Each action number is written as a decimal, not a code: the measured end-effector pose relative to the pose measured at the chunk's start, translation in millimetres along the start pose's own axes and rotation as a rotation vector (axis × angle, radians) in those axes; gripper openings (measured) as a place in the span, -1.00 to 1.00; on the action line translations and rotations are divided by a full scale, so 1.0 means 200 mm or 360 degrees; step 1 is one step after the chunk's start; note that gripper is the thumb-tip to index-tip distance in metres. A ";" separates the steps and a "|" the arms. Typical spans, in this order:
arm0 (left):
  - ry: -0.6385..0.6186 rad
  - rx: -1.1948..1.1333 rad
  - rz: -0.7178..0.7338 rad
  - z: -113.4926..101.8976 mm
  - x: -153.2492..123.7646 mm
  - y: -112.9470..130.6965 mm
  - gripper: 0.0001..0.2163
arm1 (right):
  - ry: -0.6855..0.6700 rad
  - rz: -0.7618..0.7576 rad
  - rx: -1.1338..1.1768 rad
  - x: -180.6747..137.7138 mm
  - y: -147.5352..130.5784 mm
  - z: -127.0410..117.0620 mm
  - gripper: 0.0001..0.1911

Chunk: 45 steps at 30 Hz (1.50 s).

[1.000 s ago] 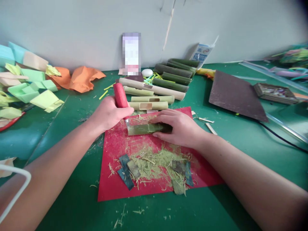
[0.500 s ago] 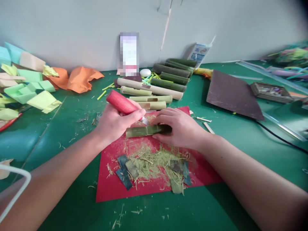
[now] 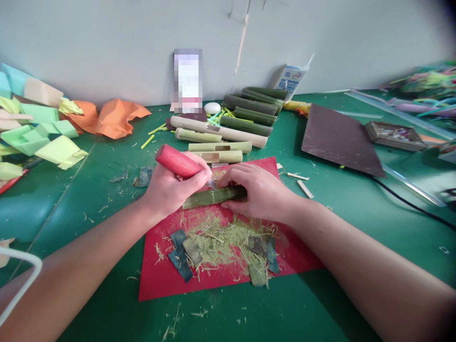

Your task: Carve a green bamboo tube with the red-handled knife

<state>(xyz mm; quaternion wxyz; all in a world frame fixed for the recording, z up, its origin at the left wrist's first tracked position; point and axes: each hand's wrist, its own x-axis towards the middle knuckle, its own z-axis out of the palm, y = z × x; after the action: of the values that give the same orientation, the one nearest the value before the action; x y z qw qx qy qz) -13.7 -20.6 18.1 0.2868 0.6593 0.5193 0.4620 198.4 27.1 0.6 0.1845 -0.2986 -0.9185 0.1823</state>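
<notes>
My left hand is closed round the red wooden handle of a carving knife. Its short metal blade reaches the upper side of a green bamboo tube, near the middle. My right hand grips the tube's right end, fingers over the far side and thumb in front. Beneath both hands lies a red sheet. Fine bamboo shavings and several small dark sandpaper-like pieces cover its middle.
Cut pale bamboo tubes and darker green ones lie in rows behind. A phone leans on the wall, left of a carton. Folded papers pile up at left; a dark board lies at right.
The knife has tipped lower and its blade has come down to the tube. The tube's left end has dropped slightly, tilting it. The whole view has shifted a little.
</notes>
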 end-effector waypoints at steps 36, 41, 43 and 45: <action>0.0142 -0.0065 0.0108 -0.04 -0.10 0.03 -0.93 | -0.0097 -0.0073 0.0179 0.10 -0.12 0.00 -0.80; 0.0228 -0.0010 0.0138 -0.04 -0.12 -0.06 -0.91 | -0.0141 0.0047 0.0234 0.14 -0.10 0.01 -0.80; 0.0223 0.0001 0.0166 -0.04 -0.13 -0.09 -0.92 | -0.0164 0.0029 0.0253 0.14 -0.09 0.02 -0.75; 0.0215 0.0003 0.0180 -0.04 -0.13 -0.10 -0.92 | -0.0166 -0.0007 0.0268 0.13 -0.09 0.03 -0.71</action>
<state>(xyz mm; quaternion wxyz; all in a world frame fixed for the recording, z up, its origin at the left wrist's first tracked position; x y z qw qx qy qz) -30.2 -40.6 -4.2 0.2240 0.6552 0.4999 0.5203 167.0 28.6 10.0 0.1614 -0.2702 -0.9089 0.2737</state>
